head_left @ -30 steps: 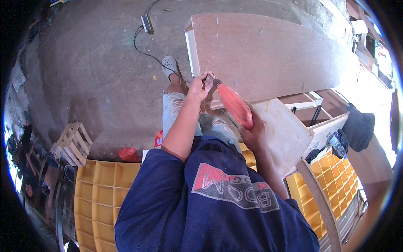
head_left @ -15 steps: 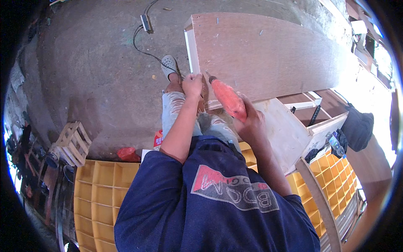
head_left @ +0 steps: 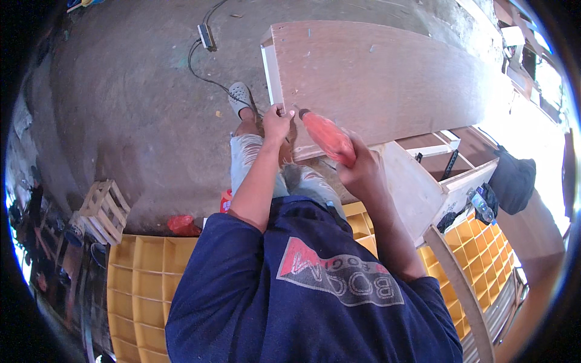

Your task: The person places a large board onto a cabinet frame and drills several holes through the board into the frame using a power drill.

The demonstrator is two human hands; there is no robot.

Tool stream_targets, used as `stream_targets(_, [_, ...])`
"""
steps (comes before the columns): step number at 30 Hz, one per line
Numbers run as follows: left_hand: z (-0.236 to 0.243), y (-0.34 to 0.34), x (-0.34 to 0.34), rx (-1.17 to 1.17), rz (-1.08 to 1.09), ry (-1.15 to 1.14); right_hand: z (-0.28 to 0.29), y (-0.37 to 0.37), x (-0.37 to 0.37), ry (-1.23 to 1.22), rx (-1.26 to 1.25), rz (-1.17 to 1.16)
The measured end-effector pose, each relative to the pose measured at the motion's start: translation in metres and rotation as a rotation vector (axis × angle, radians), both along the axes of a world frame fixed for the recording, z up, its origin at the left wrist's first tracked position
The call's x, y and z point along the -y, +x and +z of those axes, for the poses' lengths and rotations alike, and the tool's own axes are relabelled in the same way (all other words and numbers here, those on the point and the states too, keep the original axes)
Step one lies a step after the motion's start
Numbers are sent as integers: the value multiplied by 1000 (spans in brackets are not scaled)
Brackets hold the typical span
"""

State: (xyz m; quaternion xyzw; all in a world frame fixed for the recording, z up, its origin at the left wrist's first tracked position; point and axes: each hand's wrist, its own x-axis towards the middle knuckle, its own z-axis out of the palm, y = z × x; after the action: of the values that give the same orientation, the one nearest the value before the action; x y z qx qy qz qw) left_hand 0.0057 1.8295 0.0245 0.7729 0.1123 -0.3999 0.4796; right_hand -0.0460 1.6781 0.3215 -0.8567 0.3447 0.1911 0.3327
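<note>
My right hand [head_left: 361, 167] is wrapped round the handle of a red power drill [head_left: 328, 138]. The drill's bit points up and left over the near-left corner of a large brown plywood panel [head_left: 375, 78]; whether the tip touches the wood I cannot tell. At that same corner, my left hand [head_left: 277, 123] grips the panel's edge, thumb on the face. A pale wooden frame side [head_left: 273, 75] runs along the panel's left end. A few small nails or screws stick up from the panel's face.
A power strip [head_left: 206, 37] with a black cable lies on the concrete floor, the cable passing my shoe [head_left: 240, 95]. To the right stand an open wooden cabinet [head_left: 417, 175] and a dark bag [head_left: 513, 181]. Yellow gridded trays [head_left: 134, 266] and a slatted crate [head_left: 104, 209] sit nearby.
My left thumb has stretched out from the closed fingers onto the panel's face. The drill remains near the corner in my right hand. The whole view has shifted slightly.
</note>
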Motion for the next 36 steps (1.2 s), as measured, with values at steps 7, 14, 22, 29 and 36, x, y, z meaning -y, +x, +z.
stream_targets(7, [-6,-1,-1,-10,19,2,2,15,14,48,-70,60])
stream_targets(14, [-8,1,0,-34,9,32,-1,15,16,55,-152,107])
stream_targets(22, [-5,1,2,0,3,23,-5,24,0,96,-76,86])
stream_targets(29, [3,5,6,64,-47,110,-9,15,7,-28,-168,171])
stream_targets(36, [-16,7,8,-41,3,-1,-12,-39,23,191,71,34])
